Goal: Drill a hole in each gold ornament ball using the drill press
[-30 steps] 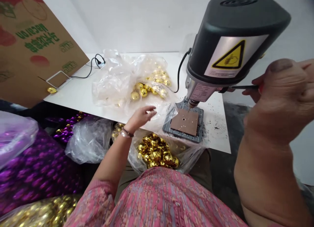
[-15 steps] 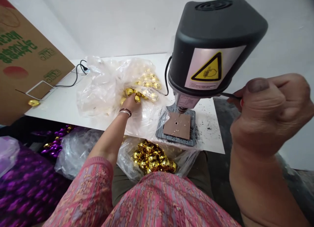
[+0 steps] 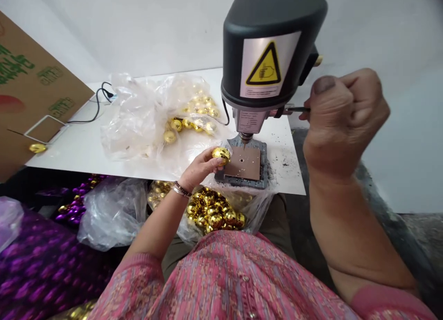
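My left hand (image 3: 200, 170) grips one shiny gold ball (image 3: 221, 155) between thumb and fingers, just left of the brown board (image 3: 244, 168). That board has a small hole and lies on the grey base (image 3: 263, 172) of a drill press (image 3: 258, 43). Above the hole hangs the drill's chuck (image 3: 246, 138), apart from the board. My right hand (image 3: 344, 121) is closed around the end of the drill press's lever (image 3: 296, 109). A clear plastic bag (image 3: 134, 130) of gold balls lies open on the table left of the machine.
More gold balls (image 3: 214, 214) fill a plastic bag at my lap. A cardboard box (image 3: 44, 89) stands at the left, a loose gold ball (image 3: 37, 147) beside it. Purple balls (image 3: 44, 264) lie in bags at lower left. Dark shavings (image 3: 285, 164) dot the white table (image 3: 121, 169).
My left hand has come out of the bag on the table with a gold ball and moved right, to the drill base. My right hand stays on the lever. The view has shifted slightly.
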Motion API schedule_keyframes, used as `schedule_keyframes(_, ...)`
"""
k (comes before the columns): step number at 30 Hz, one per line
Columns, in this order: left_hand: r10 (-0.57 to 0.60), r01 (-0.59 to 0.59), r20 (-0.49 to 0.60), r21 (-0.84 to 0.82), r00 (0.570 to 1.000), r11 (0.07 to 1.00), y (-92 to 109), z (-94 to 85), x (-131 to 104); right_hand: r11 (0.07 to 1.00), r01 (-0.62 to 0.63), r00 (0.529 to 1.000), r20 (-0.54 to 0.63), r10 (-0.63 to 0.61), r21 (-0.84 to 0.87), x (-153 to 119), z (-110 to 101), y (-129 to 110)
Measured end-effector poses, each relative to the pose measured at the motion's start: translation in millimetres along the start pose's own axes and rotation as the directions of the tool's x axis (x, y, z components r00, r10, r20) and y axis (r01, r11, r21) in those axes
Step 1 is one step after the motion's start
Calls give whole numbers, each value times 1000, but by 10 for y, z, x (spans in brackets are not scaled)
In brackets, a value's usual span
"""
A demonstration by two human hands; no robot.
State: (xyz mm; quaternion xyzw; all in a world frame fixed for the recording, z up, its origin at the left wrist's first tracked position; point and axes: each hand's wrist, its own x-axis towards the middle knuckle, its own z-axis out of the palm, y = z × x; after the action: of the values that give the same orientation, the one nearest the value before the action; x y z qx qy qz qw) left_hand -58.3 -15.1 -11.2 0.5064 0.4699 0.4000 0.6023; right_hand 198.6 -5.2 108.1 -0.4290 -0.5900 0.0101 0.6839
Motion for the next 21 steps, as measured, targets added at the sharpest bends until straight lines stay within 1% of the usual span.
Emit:
schedule_keyframes(3,37,-28,-103,83,994,996,-42,170,106,1000,-5,1000,14,4,20,-3,4,-36)
schedule_keyframes(7,26,7,-144,223,989,975,-47,346,261,997,-40,999,26,38,68,22,25,-126)
schedule_keyframes(9,38,18,-170,315,985,949,-38,394,305,991,-69,998,24,66,114,78,41,-146)
schedule_keyframes(12,62,35,-203,442,977,896,-19,419,330,986,-81,997,24,79,144,222,61,-148)
schedule_keyframes(14,61,52,-209,497,976,866,1,421,332,984,-122,991,71,114,129,328,66,-163)
schedule_keyframes(17,50,66,-190,557,980,828,38,441,336,971,-224,966,151,209,89,437,64,-233)
schedule_keyframes(19,51,64,-172,599,984,798,62,476,346,960,-267,954,161,252,79,463,64,-281)
schedule_keyframes(21,71,42,-151,638,986,769,73,523,364,956,-276,954,147,260,101,464,68,-297)
